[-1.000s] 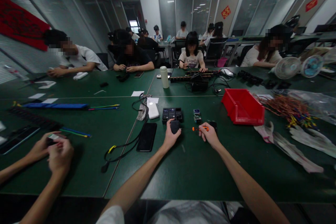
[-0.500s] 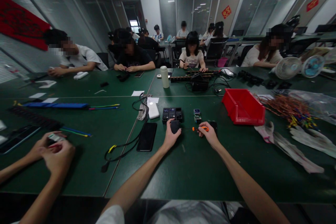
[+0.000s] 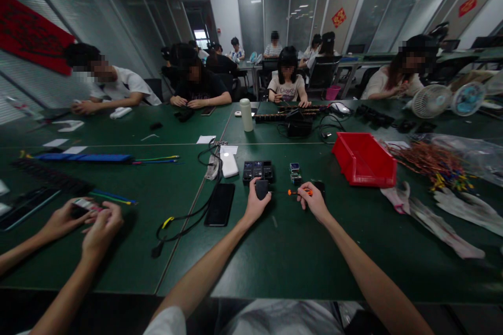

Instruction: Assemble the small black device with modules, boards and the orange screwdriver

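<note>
My left hand (image 3: 254,204) is closed around a small dark box (image 3: 262,189), thumb and fingers on its sides. In my right hand (image 3: 312,199) is a screwdriver (image 3: 291,192) with an orange handle, its thin shaft pointing left at the box's side. Whether the tip touches the box is too small to tell. Just beyond my left hand stands a row of black modules (image 3: 257,168) in a holder. A little stack of small metal-edged parts (image 3: 295,172) sits beyond my right hand. Partly hidden behind that hand lies a dark flat object (image 3: 320,187).
A black phone (image 3: 220,205), black cable (image 3: 188,217) and white power bank (image 3: 229,164) lie to the left. On the right are a red bin (image 3: 363,162), gloves (image 3: 436,220) and copper wires (image 3: 440,162). A neighbour's hands (image 3: 90,220) work at far left.
My hands and the dark box stay almost in place; the fingers on the screwdriver shift slightly. At left, the neighbour's hands have moved apart a little around the small item they hold.
</note>
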